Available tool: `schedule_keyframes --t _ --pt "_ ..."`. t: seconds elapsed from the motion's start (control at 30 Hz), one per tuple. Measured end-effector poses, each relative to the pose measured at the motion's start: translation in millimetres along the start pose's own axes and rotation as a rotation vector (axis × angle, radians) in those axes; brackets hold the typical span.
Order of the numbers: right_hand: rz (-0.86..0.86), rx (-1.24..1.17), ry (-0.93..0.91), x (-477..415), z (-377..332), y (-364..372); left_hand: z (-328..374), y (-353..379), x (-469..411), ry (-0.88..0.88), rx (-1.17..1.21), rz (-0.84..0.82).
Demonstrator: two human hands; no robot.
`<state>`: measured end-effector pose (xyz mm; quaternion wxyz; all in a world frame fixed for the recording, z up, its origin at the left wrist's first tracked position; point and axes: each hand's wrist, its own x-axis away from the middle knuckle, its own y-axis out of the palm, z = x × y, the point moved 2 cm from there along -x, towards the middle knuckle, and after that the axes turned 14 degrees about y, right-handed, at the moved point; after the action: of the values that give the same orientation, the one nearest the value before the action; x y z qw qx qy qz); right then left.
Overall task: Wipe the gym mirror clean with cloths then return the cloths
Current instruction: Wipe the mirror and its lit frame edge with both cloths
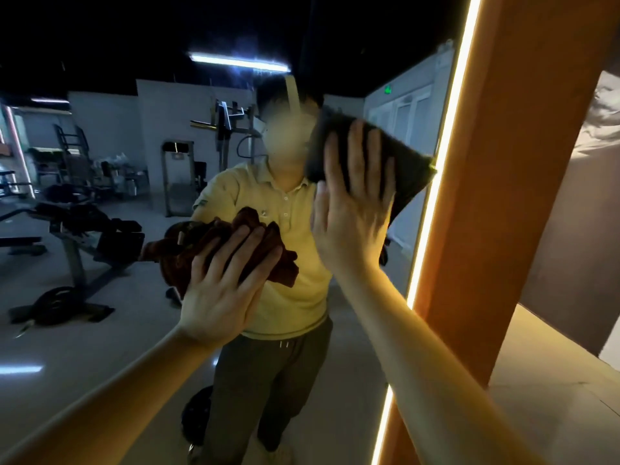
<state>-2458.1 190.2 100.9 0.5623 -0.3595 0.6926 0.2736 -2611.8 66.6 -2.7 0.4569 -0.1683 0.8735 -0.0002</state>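
Note:
The gym mirror fills most of the view and shows my own reflection and the room behind me. With straight fingers, my left hand presses a crumpled dark red cloth flat against the glass at chest height. Higher and to the right, my right hand presses a flat dark grey cloth on the mirror close to its lit right edge, fingers spread. Both cloths are partly hidden under my palms.
A glowing light strip runs down the mirror's right edge, next to an orange pillar. A pale ledge lies at the lower right. The glass reflects benches, weight plates and machines.

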Motion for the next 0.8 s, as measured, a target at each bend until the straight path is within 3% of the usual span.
schedule_keyframes --t 0.1,0.23,0.43,0.53,0.63,0.7,0.8 --pt "-0.209 0.052 -0.346 86 15 -8 -5 -6 5 -0.065 0.118 0.025" --pt "-0.397 0.109 -0.529 117 62 -33 -16 -15 15 -0.159 0.125 0.017" --pt "-0.055 0.018 -0.011 -78 -10 -10 -13 -12 20 -0.101 0.106 -0.053" --pt "-0.044 0.04 -0.117 -104 -60 1 -21 -19 24 -0.06 0.15 -0.088" --pt "-0.163 -0.027 -0.407 -43 -72 14 -29 -26 25 -0.187 0.174 -0.038" --pt "-0.304 -0.071 -0.494 28 -53 13 -35 -32 26 -0.316 0.172 -0.006" --pt "-0.517 -0.042 -0.593 135 4 -9 -30 -35 33 -0.237 0.161 -0.055"
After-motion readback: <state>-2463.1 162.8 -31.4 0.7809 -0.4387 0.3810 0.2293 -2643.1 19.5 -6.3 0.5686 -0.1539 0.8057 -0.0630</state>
